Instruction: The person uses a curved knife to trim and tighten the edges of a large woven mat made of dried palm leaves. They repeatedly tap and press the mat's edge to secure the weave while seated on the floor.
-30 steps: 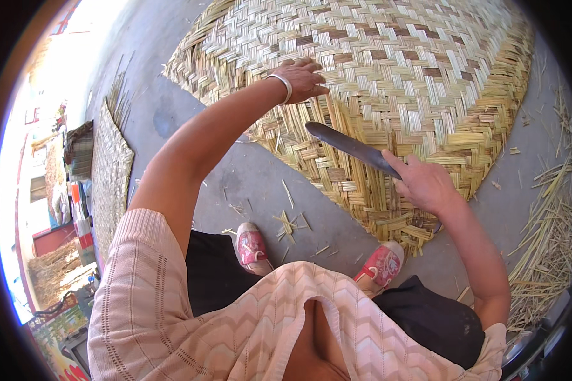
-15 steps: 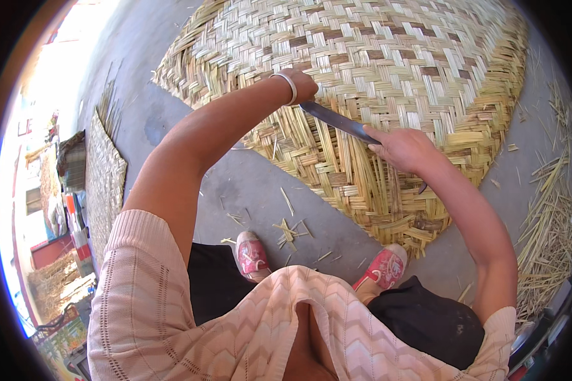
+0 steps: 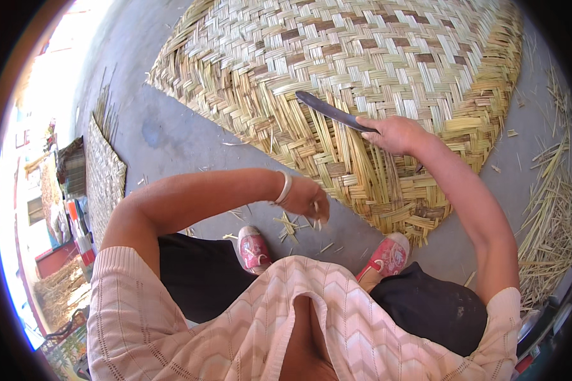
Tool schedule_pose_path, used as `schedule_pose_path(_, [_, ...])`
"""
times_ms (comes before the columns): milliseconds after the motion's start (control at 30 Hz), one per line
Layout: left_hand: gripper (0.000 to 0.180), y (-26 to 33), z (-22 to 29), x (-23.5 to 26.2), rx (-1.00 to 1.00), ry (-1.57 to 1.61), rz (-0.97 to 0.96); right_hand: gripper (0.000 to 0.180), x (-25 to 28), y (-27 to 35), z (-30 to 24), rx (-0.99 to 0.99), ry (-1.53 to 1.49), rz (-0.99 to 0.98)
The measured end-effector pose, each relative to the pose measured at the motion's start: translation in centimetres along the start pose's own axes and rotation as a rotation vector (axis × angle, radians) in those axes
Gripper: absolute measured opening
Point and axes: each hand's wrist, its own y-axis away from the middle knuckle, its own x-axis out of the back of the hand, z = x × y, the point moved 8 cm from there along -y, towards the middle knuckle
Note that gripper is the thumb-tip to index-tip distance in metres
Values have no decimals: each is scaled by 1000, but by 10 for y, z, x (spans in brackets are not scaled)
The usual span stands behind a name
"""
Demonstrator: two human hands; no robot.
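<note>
Blade [image 3: 329, 110] is clasped in the right hand [image 3: 399, 134] over the mat [image 3: 388, 76]; the left hand [image 3: 304, 197] is curled beside its edge, any hold untellable. Floor [image 3: 200, 149] is exposed between 2 shoes [image 3: 254, 249].

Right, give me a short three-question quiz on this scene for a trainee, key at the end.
1. Multiple choice: which one holds the dark blade?
A) left grip
B) right grip

2. True or false: the woven mat is one single colour throughout.

3. Fill in the missing word: loose straw lies scattered on the grey ____.

Key: 1, B. 2, false; brown patches show among the pale strips. 3, floor.
</note>
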Motion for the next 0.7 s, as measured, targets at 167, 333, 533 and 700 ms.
schedule_pose_path(167, [48,35,-71,20,420,468,385,56,6,30,0,119,-382,126])
schedule_pose_path(333, [57,11,-106,42,408,1028,733,59,3,80,-11,82,-1041,-55])
schedule_pose_path(533, [21,-7,-105,11,485,1224,755,61,-16,107,-45,101,-1246,-180])
schedule_pose_path(700, [19,1,-114,3,563,1174,960,55,-42,95,-58,19,-1192,-317])
